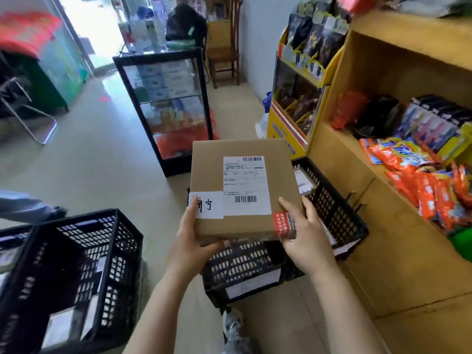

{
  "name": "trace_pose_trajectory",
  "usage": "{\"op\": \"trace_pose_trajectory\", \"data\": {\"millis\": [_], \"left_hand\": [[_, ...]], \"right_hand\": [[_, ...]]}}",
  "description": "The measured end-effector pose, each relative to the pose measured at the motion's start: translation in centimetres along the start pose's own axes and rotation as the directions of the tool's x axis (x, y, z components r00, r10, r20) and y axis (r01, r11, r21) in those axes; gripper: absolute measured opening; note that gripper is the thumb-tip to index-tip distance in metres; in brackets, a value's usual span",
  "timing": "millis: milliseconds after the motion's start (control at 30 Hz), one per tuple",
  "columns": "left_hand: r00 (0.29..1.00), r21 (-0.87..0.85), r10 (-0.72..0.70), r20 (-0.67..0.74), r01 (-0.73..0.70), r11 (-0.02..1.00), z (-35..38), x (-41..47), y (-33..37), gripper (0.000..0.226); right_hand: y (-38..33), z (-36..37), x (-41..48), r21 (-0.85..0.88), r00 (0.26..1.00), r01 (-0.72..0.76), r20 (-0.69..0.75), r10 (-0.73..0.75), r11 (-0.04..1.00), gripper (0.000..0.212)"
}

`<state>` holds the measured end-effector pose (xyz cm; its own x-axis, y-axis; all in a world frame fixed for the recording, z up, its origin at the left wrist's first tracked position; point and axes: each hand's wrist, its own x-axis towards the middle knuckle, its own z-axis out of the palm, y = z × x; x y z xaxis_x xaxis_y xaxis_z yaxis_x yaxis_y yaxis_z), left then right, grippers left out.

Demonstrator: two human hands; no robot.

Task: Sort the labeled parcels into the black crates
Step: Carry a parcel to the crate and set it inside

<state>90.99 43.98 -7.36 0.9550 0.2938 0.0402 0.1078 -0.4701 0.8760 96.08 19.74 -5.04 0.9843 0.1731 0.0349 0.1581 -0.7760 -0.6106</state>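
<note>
Both hands, left hand (189,238) and right hand (304,236), are gripping the cardboard parcel (242,190) (labels up), fingers (290,208) curled round its near corners, black crate (339,213) just beneath them

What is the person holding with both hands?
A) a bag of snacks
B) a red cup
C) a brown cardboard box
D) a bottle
C: the left hand and the right hand both grip a brown cardboard box, held above a black crate.
</note>
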Motion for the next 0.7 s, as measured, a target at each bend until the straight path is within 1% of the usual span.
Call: {"op": "trace_pose_trajectory", "data": {"millis": [200, 300, 467, 567, 700], "left_hand": [[0.998, -0.004, -0.055, -0.04, 0.055, 0.999, 0.2, 6.6, -1.5, 0.116], [0.996, 0.044, -0.076, -0.042, 0.078, 0.996, 0.6, 10.1, -2.9, 0.115], [0.991, 0.114, -0.131, 0.016, 0.128, 0.985, 3.0, 14.8, -6.1, 0.113], [0.977, 0.161, -0.207, 0.049, 0.197, 0.967, 5.1, 16.2, -8.9, 0.111], [0.947, 0.131, -0.317, 0.056, 0.308, 0.942, 8.1, 17.0, -13.0, 0.112]], "right_hand": [[-0.7, 2.4, 8.2, -0.009, 0.997, 0.027, 0.07, -0.026, 1.0, 0.083], [-0.6, 3.7, 11.9, -0.037, 0.993, 0.005, 0.12, 0.0, 0.999, 0.085], [1.4, 7.4, 16.6, -0.125, 0.98, -0.062, 0.18, 0.084, 0.99, 0.089], [3.5, 10.4, 18.6, -0.163, 0.965, -0.078, 0.236, 0.115, 0.983, 0.09], [6.7, 14.2, 20.4, -0.191, 0.934, -0.111, 0.317, 0.168, 0.975, 0.091]]}}
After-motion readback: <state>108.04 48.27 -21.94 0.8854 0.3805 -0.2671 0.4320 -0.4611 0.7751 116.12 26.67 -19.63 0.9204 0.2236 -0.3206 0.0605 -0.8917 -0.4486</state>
